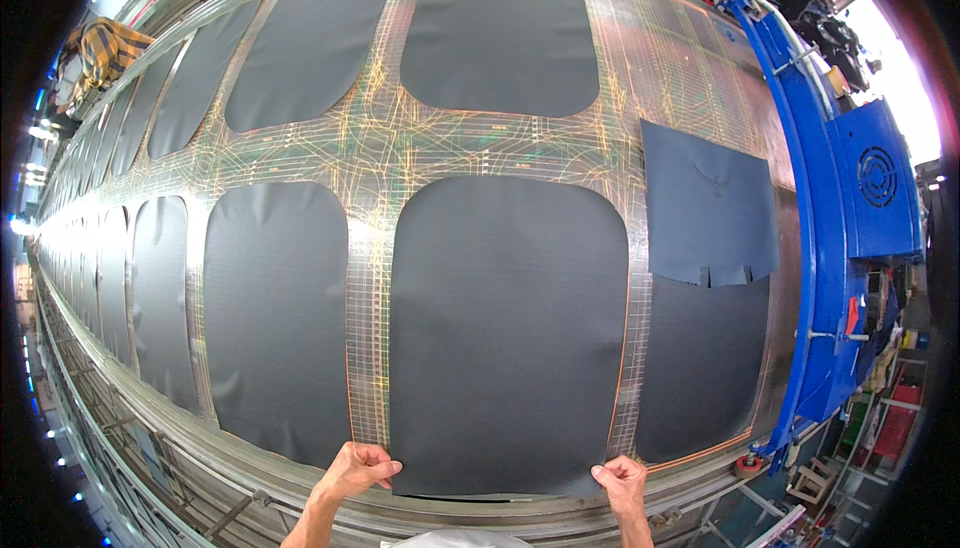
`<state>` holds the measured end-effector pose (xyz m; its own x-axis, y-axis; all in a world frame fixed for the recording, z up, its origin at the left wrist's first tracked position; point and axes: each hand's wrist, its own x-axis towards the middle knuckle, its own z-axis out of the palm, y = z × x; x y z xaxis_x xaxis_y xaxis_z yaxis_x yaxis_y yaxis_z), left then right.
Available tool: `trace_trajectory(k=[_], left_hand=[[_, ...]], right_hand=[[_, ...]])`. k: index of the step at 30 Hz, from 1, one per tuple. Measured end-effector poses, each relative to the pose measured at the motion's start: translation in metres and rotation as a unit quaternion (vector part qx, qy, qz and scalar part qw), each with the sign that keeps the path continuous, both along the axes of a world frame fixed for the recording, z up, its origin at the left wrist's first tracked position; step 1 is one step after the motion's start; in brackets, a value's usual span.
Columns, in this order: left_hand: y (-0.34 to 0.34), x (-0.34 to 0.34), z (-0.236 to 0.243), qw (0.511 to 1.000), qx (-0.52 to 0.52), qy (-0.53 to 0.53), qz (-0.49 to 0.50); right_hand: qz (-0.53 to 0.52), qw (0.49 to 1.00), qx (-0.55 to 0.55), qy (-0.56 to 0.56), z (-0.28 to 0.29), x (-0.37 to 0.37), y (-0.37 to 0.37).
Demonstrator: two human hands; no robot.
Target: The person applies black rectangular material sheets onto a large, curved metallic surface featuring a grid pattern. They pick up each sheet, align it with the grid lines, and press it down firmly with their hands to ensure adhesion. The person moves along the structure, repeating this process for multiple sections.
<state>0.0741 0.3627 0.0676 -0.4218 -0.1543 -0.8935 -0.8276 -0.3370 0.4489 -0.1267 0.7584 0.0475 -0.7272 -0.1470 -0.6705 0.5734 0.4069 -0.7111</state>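
A large black sheet (505,338) with rounded far corners lies on a long table marked with orange, yellow and green lines. My left hand (358,470) pinches its near left corner between thumb and fingers. At the near right corner, my right hand (620,483) grips the edge in the same way. The sheet's near edge runs between my hands along the table's front, and a thin dark gap shows beneath it. To the right lies another black sheet (700,368), partly covered by a smaller dark blue-grey piece (710,208) with two notches in its near edge.
More black sheets (280,318) lie in two rows stretching far left, including one straight ahead (500,33). A blue machine frame (815,248) with a round vent spans the table's right end. Metal rails (250,508) run along the front edge. A checked cloth (110,48) is at far left.
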Motion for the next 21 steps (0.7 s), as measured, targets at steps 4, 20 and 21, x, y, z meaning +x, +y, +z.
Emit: trace_trajectory(k=[4,20,21], left_hand=[[-0.0008,-0.0010,0.0007,1.000,0.005,-0.010,0.001],[-0.0028,-0.0023,-0.0001,1.000,0.011,-0.022,-0.012],[-0.0027,-0.0026,0.0003,1.000,0.014,-0.019,-0.008]], right_hand=[[0.006,1.000,0.000,0.001,0.0030,-0.0013,-0.0027],[0.014,1.000,0.009,0.009,-0.0019,0.0010,0.0030],[0.012,1.000,0.010,0.007,0.0015,-0.0001,-0.0001]])
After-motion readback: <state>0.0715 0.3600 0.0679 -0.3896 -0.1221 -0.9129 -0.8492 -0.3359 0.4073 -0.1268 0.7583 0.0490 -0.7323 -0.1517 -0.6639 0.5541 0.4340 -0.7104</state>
